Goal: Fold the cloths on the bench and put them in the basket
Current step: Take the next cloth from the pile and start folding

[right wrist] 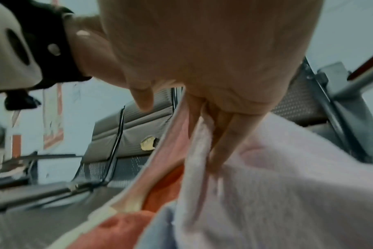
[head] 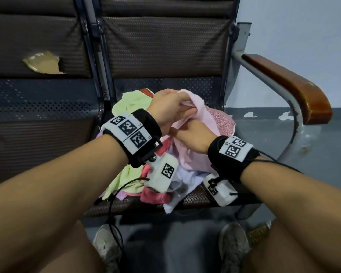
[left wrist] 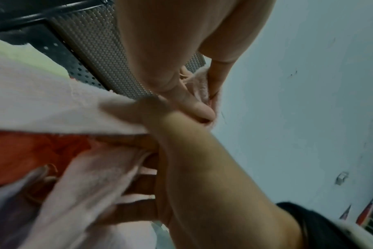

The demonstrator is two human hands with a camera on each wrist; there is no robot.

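A waiting area, such as a station or clinic hallway. A row of joined metal seats (head: 161,46) with perforated steel, worn brown padding and a wooden armrest (head: 289,83) stands against a plain pale wall (head: 303,26) above a grey floor (head: 264,131).

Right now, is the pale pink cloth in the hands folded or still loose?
Not folded: the pale pink cloth hangs bunched and creased between the left hand and the right hand, above the pile.

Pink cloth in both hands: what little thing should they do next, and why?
Probably lift the pink cloth clear of the pile and spread it out. The left hand and right hand both grip it, but it is bunched and unfolded.
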